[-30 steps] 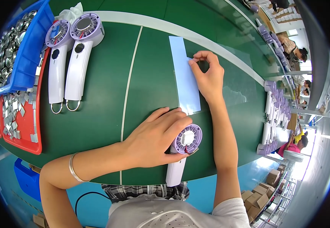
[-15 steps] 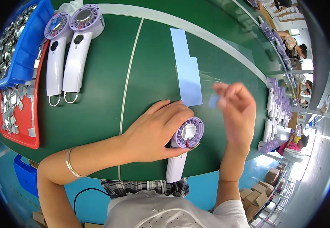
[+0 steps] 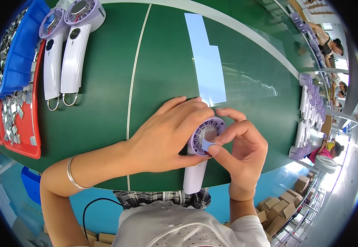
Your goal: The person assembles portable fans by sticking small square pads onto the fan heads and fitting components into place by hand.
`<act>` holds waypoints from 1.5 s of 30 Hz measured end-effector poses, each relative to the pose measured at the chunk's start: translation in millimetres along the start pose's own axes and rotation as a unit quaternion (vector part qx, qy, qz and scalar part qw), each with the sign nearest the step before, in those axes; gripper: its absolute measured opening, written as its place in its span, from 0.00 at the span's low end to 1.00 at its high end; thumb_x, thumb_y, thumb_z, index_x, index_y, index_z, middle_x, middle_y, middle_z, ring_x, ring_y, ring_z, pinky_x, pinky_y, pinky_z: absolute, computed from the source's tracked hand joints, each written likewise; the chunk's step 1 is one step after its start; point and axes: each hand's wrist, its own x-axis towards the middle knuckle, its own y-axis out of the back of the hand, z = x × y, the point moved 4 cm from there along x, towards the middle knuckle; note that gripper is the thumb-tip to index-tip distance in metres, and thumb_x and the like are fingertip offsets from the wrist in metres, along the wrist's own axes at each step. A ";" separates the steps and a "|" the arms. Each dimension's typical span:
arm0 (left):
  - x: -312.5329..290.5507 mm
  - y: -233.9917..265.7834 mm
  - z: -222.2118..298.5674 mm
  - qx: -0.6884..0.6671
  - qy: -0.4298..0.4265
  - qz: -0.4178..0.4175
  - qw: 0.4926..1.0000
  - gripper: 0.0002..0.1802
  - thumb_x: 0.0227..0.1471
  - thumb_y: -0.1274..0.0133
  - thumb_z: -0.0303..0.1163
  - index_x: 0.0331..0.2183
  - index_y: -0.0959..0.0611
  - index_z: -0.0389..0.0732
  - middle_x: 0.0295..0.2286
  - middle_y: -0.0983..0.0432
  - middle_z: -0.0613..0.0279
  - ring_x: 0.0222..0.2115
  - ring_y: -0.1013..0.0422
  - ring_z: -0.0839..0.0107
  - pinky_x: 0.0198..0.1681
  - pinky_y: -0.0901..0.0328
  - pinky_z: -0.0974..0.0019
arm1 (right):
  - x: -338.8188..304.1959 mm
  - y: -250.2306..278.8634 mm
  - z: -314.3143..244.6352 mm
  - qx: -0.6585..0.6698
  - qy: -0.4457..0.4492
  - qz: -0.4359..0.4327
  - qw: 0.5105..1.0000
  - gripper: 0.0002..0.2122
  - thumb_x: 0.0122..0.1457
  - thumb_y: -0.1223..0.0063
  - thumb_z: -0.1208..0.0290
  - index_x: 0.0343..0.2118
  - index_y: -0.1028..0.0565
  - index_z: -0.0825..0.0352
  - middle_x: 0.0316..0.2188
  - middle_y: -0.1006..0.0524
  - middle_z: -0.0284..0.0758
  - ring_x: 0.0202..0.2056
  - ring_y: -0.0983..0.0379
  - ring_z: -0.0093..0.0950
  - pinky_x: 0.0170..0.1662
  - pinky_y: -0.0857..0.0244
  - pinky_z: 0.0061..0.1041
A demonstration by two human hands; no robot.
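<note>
My left hand [image 3: 168,136] is wrapped round the head of a white and purple handheld fan [image 3: 195,178], its handle toward me on the table edge. A square silvery piece shows in the middle of the fan's round head. My right hand [image 3: 245,154] pinches a small pale blue piece of film [image 3: 207,144] between thumb and forefinger, over the fan's centre. Whether the film is stuck there cannot be told. Just beyond my hands a stepped strip of blue sheet [image 3: 208,68] lies flat on clear film.
Two more handheld fans [image 3: 52,68] lie at the far left of the green table [image 3: 105,119]. Beside them are a blue bin [image 3: 24,51] of round metal parts and a red tray [image 3: 28,146] of small square pieces. Several fans [image 3: 306,111] are lined up at right, with people beyond.
My right hand has come left from beside the fan, bringing the small blue film onto the fan's head. The left hand keeps its hold. The whole view has shifted slightly.
</note>
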 end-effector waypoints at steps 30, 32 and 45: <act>-0.7 0.4 -1.5 -0.005 0.006 0.003 1.000 0.45 0.38 0.29 0.38 0.55 0.33 0.39 0.50 0.31 0.48 0.54 0.34 0.49 0.61 0.43 0.45 | 2.4 -2.8 4.0 -0.097 0.029 0.034 0.994 0.08 0.45 0.39 0.86 0.28 0.25 0.70 0.33 0.22 0.38 0.54 0.31 0.36 0.54 0.39 0.32; -0.5 -0.3 -1.9 -0.006 0.007 0.002 1.000 0.44 0.38 0.29 0.38 0.55 0.33 0.39 0.50 0.31 0.48 0.54 0.34 0.49 0.61 0.43 0.45 | 2.5 -2.7 4.8 -0.097 0.031 0.035 0.994 0.08 0.45 0.39 0.86 0.28 0.25 0.70 0.32 0.22 0.38 0.54 0.31 0.37 0.54 0.39 0.32; -1.7 -1.4 -3.3 -0.009 0.007 -0.017 1.000 0.50 0.37 0.27 0.38 0.58 0.37 0.40 0.54 0.32 0.47 0.58 0.35 0.48 0.62 0.46 0.42 | 3.0 -3.4 6.1 -0.092 0.053 0.038 0.994 0.09 0.46 0.38 0.88 0.28 0.24 0.69 0.26 0.22 0.31 0.54 0.31 0.37 0.48 0.34 0.31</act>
